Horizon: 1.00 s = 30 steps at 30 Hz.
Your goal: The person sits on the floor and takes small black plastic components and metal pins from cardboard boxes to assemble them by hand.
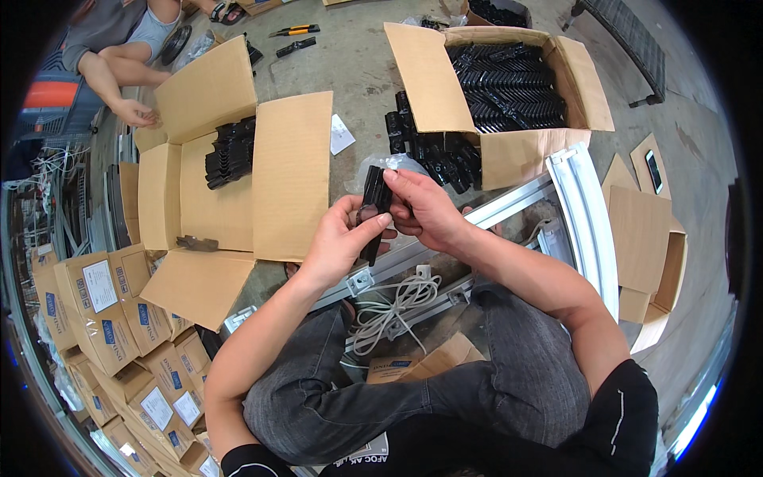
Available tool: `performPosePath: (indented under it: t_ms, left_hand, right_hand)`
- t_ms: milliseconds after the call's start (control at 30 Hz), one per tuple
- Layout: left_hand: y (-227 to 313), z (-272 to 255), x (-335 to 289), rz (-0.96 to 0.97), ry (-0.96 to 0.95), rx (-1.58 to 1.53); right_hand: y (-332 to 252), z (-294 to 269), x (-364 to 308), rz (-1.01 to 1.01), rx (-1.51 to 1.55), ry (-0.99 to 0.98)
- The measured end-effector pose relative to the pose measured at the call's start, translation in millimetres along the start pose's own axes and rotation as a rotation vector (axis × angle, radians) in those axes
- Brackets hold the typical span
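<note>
Both my hands meet at the picture's middle around one long black plastic part (373,208). My left hand (343,236) grips its lower half from the left, thumb across the front. My right hand (425,208) pinches its upper end from the right. A crumpled clear plastic bag (380,164) lies just behind the part. To the left stands an open cardboard box (290,171) with a short row of black parts (230,151) in its far end. Behind my hands another open cardboard box (509,155) is packed full of black parts (513,83), with a loose heap (433,151) beside it.
Another person's arms and hand (131,111) reach in at the top left. Stacked small labelled cartons (111,318) fill the lower left. White metal rails (584,215), a coiled white cable (393,306) and flat cardboard with a phone (653,171) lie around my knees. Cutters (294,30) rest on the floor.
</note>
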<state>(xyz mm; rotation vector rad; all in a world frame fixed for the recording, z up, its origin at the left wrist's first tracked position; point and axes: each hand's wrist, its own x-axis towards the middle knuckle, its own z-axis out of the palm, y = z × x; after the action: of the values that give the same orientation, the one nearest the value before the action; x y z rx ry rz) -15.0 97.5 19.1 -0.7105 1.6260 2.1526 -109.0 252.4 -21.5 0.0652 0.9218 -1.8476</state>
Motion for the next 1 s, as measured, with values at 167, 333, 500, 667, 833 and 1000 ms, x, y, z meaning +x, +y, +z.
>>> performPosePath:
  t_ms: [167,333,500,667,833,1000]
  left_hand:
    - [-2,-1,0,-0.009,-0.005,0.003]
    - [0,2,-1,-0.012,-0.006,0.038]
    - [-7,-2,-1,0.079,-0.015,0.202]
    - [-9,-2,0,0.064,-0.007,0.416]
    - [2,6,-6,0.046,-0.019,0.53]
    - [3,4,-6,0.038,-0.035,0.566]
  right_hand:
    - [2,-1,0,-0.037,-0.053,0.003]
    - [3,-3,0,-0.072,-0.152,0.01]
    - [2,0,-1,-0.074,-0.155,-0.019]
    - [7,-5,1,-0.119,-0.201,-0.082]
    - [4,-7,-3,-0.127,-0.196,-0.156]
    - [-6,-4,-6,-0.087,-0.233,-0.181]
